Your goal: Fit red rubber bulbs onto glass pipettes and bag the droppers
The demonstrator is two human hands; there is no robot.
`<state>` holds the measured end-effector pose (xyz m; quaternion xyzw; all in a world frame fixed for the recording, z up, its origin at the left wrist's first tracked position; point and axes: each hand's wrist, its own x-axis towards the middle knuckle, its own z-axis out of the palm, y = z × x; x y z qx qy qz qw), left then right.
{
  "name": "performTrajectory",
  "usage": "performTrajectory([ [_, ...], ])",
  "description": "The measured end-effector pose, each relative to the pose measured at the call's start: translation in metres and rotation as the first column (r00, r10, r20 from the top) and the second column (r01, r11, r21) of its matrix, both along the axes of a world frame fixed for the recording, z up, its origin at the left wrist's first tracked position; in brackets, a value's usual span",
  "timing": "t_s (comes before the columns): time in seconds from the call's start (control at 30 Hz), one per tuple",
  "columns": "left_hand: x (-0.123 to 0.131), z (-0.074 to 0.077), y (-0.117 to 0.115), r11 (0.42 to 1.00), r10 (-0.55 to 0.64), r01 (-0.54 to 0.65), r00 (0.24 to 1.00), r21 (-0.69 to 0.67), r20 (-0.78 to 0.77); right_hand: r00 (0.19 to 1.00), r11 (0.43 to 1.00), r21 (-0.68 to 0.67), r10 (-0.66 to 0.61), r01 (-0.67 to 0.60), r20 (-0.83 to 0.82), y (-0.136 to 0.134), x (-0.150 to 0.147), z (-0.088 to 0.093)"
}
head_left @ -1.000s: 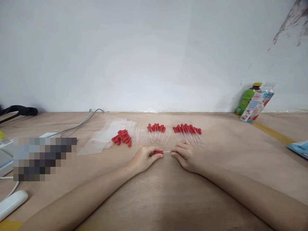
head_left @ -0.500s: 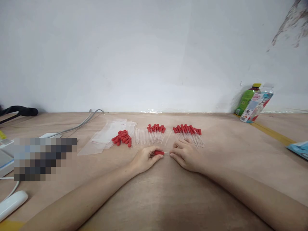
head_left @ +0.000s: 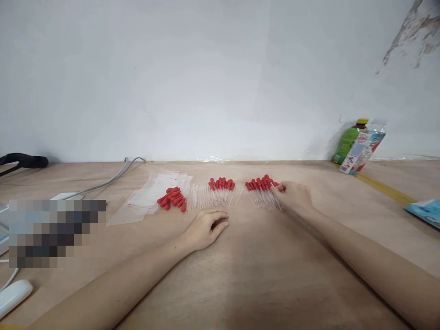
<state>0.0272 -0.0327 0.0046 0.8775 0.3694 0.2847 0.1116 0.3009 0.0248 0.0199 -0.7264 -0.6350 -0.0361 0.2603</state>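
White wall (head_left: 192, 82) backs a wooden table (head_left: 220, 284). Two bottles (head_left: 348, 143) stand right, contents unclear; flat clear bags (head_left: 147, 196) lie left, near loose red bulbs (head_left: 177, 199) and bare tubes (head_left: 198, 197). Left hand (head_left: 203, 230) is half-open, holding nothing; right hand's (head_left: 292, 195) fingertips nearly meet at the right-hand bunch of droppers (head_left: 263, 184), whether gripping one I cannot tell.

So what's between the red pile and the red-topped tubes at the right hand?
In the head view, after the red pile: a row of clear tubes, then another red-topped bunch, then a few more thin tubes.
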Motion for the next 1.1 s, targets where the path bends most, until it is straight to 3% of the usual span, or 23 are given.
performTrajectory([
  [0.33,-0.001,0.0,0.001,1.0,-0.02,0.019,1.0,0.013,0.009,0.996,0.995,-0.097,-0.029,0.037,0.086,0.005,0.003,-0.011],
  [0.43,-0.001,-0.001,0.002,1.0,-0.021,0.021,1.0,0.019,0.01,0.995,0.998,-0.05,-0.029,0.034,0.099,0.006,0.0,-0.01],
  [0.57,-0.001,-0.001,0.002,0.999,-0.032,0.031,0.999,0.028,0.01,0.992,0.996,0.06,0.065,-0.072,0.106,0.005,-0.018,-0.008],
  [0.7,-0.001,0.0,0.001,0.999,-0.038,0.038,0.999,0.02,0.01,0.972,0.983,0.009,0.179,-0.183,0.154,0.007,-0.052,-0.006],
  [0.87,-0.002,-0.001,0.001,0.999,-0.033,0.033,0.999,0.013,0.0,0.941,0.987,-0.076,0.16,-0.144,0.297,0.011,-0.084,-0.001],
  [1.1,-0.002,0.001,0.001,0.999,-0.041,0.041,0.999,0.01,-0.002,0.927,0.986,-0.085,0.162,-0.141,0.338,0.011,-0.081,-0.003],
])
